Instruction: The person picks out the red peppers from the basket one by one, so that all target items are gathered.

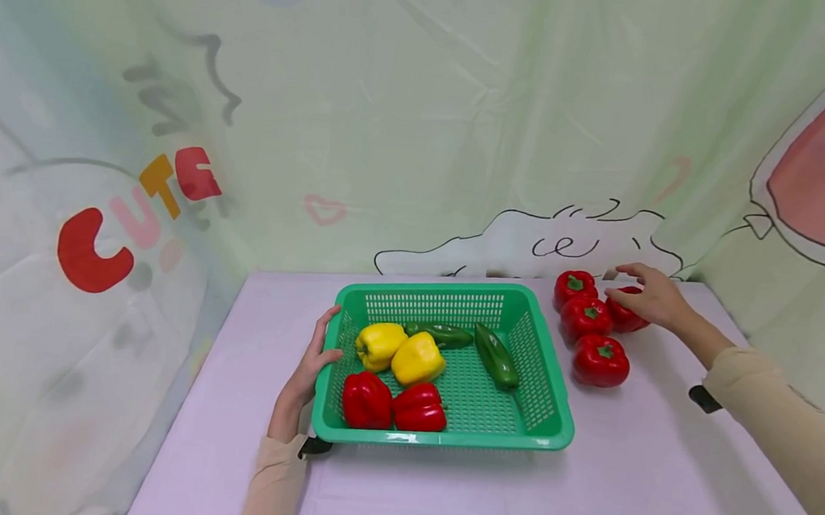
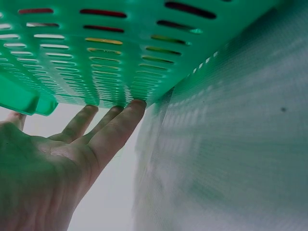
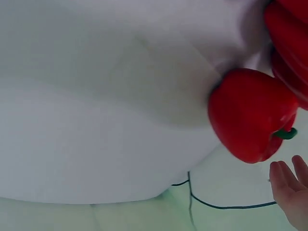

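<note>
A green plastic basket [image 1: 443, 439] holds two yellow bell peppers [image 1: 418, 359], two red bell peppers [image 1: 366, 400] and two long green peppers [image 1: 496, 357]. At its left side my left hand [image 1: 309, 366] grips the basket, thumb over the rim; the left wrist view shows the fingers [image 2: 118, 127] against the slotted outer wall. Off to the right, my right hand [image 1: 650, 296] hovers over the rear right bell pepper [image 1: 624, 311] of a loose group, fingers spread. In the right wrist view, the fingertips sit just apart from a red bell pepper [image 3: 252, 113] with a green stem.
Other red bell peppers [image 1: 601, 361] stand between the basket's right side and my right hand, close together. A pale lilac cloth covers the table [image 1: 453, 500]. Printed curtains [image 1: 428, 131] hang behind and at both sides.
</note>
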A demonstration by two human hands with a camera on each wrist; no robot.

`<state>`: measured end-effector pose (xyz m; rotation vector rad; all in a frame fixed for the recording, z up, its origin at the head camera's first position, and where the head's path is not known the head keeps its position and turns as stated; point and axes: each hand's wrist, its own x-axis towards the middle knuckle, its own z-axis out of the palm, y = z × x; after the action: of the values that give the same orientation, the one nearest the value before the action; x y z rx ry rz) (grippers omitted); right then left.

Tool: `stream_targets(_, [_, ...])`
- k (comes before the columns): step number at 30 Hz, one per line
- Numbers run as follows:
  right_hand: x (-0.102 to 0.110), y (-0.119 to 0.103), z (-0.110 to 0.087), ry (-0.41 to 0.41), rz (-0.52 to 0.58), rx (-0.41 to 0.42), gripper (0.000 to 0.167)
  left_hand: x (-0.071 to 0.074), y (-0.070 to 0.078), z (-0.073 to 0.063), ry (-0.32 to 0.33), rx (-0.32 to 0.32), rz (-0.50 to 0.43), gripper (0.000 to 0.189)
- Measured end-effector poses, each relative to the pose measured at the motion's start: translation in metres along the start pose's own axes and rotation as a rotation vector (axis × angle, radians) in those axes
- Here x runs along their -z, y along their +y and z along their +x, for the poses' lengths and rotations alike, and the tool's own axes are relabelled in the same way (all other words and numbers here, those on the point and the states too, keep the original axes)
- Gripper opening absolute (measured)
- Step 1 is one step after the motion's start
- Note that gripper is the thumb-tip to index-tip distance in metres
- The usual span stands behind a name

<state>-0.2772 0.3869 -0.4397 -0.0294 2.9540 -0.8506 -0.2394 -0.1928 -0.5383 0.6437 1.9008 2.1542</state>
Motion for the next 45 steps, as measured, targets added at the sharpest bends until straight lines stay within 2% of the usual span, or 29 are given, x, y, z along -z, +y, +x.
stream_targets(10, [-0.003, -0.037, -0.009, -0.013, -0.012, 0.125, 0.068, 0.001, 0.001, 0.002, 0.012, 0.009, 0.004, 0.073])
stream_targets(19, [-0.015, -0.075, -0.030, 0.005, 0.015, 0.251, 0.067, 0.000, 0.003, 0.002, 0.003, 0.005, 0.001, 0.073])
stream_targets(25, [-0.027, -0.092, -0.041, 0.004, 0.023, 0.311, 0.064, -0.001, 0.004, 0.003, 0.007, 0.011, 0.008, 0.073])
stream_targets(34, [-0.055, -0.118, -0.061, -0.001, 0.052, 0.362, 0.062, -0.001, 0.003, 0.002, 0.020, 0.018, 0.013, 0.073])
stream_targets(38, [-0.064, -0.128, -0.066, -0.021, 0.049, 0.353, 0.061, 0.000, 0.001, 0.001, 0.025, 0.020, 0.016, 0.073])
stream_targets(45, [-0.075, -0.144, -0.072, 0.098, -0.058, 0.335, 0.056, 0.000, -0.001, 0.000, 0.023, 0.019, 0.019, 0.073])
